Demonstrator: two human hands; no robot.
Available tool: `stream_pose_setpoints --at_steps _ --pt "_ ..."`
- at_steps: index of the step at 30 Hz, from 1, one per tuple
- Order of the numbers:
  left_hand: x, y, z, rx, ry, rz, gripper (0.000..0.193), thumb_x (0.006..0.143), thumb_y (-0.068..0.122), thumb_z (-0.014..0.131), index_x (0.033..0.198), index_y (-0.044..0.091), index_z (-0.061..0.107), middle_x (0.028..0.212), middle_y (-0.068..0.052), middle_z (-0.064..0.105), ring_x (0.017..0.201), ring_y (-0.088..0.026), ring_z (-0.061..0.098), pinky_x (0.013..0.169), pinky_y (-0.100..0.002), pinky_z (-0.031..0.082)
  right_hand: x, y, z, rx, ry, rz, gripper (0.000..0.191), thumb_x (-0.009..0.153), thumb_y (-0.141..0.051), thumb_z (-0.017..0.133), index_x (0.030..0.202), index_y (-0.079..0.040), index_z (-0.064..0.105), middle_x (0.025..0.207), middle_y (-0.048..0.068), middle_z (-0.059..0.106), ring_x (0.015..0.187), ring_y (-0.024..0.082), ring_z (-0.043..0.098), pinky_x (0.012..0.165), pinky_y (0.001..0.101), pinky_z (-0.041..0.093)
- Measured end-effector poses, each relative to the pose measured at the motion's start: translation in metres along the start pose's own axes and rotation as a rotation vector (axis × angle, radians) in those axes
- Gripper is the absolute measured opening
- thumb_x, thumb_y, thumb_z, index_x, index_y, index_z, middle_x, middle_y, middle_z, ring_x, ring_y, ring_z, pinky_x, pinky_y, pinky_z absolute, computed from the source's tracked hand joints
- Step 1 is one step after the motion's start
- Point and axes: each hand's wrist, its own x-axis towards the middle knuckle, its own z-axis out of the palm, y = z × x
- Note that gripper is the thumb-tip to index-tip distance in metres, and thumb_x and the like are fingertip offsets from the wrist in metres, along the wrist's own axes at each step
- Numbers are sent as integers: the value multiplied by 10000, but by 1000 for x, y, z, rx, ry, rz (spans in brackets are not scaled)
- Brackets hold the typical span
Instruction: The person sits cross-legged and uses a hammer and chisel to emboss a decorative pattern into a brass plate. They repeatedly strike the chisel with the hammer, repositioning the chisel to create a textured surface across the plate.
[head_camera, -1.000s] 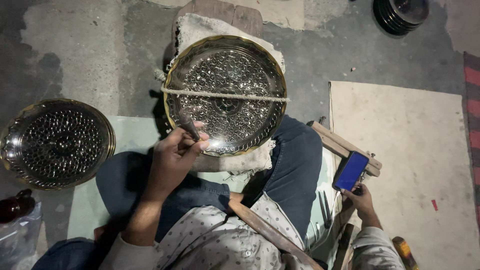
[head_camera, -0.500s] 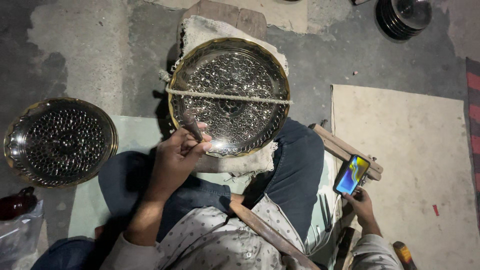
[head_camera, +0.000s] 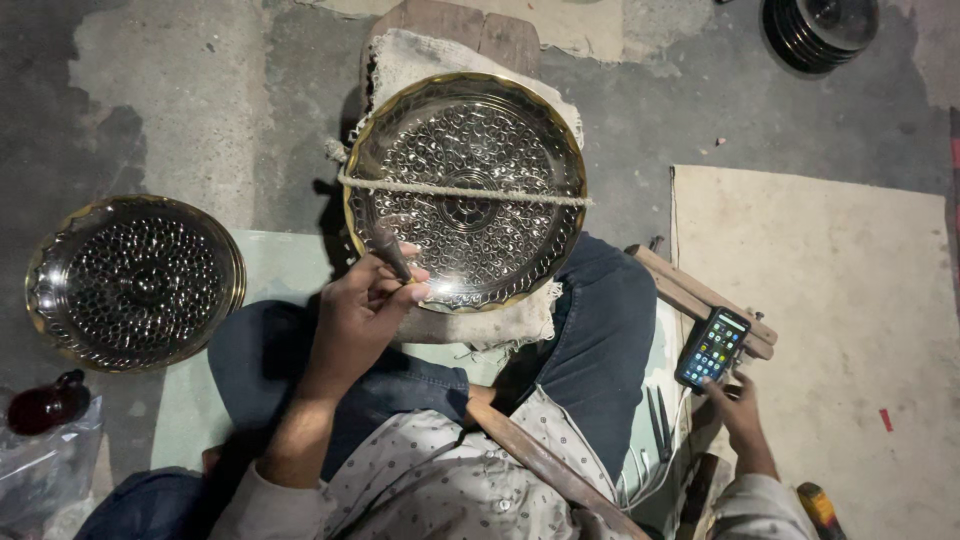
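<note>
A round embossed metal plate (head_camera: 465, 150) with a brass rim lies on a burlap cloth (head_camera: 420, 55) over a wooden block, tied down by a rope (head_camera: 500, 193) across its middle. My left hand (head_camera: 355, 320) grips a short dark punch tool (head_camera: 390, 255) whose tip rests on the plate's near left edge. My right hand (head_camera: 738, 400) holds a phone (head_camera: 712, 347) with a lit screen, low at the right beside my knee. My legs in jeans frame the block.
A second embossed plate (head_camera: 135, 283) lies on the floor to the left. A dark red object (head_camera: 45, 405) and a plastic bag sit at the lower left. Wooden sticks (head_camera: 690, 295), a pale board (head_camera: 830, 300) and stacked dark dishes (head_camera: 820, 30) lie to the right.
The phone has tilted and its screen now shows coloured icons instead of plain blue. My left hand stays with the tool at the plate's edge, barely shifted.
</note>
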Motion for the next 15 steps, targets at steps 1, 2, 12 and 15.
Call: stream_pose_setpoints --at_steps 1,2,12,15 --pt "-1 1 0 -15 6 -19 344 927 87 739 1248 2 651 1007 -52 787 875 -46 715 749 -208 578 0 4 -1 -59 93 -25 605 896 -229 833 1343 17 508 1001 85 628 868 159 594 748 314 496" --pt "-1 2 0 -30 15 -37 347 922 85 742 1246 1 653 1008 -53 785 874 -47 711 742 -210 571 0 5 -3 -116 184 -53 583 918 -246 834 1323 33 520 981 106 613 835 175 579 719 332 491" --pt "22 16 10 -87 -71 39 369 925 86 736 1258 4 598 1004 -95 764 934 -122 747 829 -262 618 -119 -46 35 -396 -655 -386 449 800 -281 787 1206 -114 694 1040 106 771 945 222 765 837 350 589" --pt "35 16 22 -114 -205 27 340 938 114 717 1227 11 569 1016 -99 753 948 -138 759 821 -282 626 -169 -75 66 -860 -835 -450 613 855 -459 739 1383 -194 578 1299 116 662 1066 312 697 910 418 547"
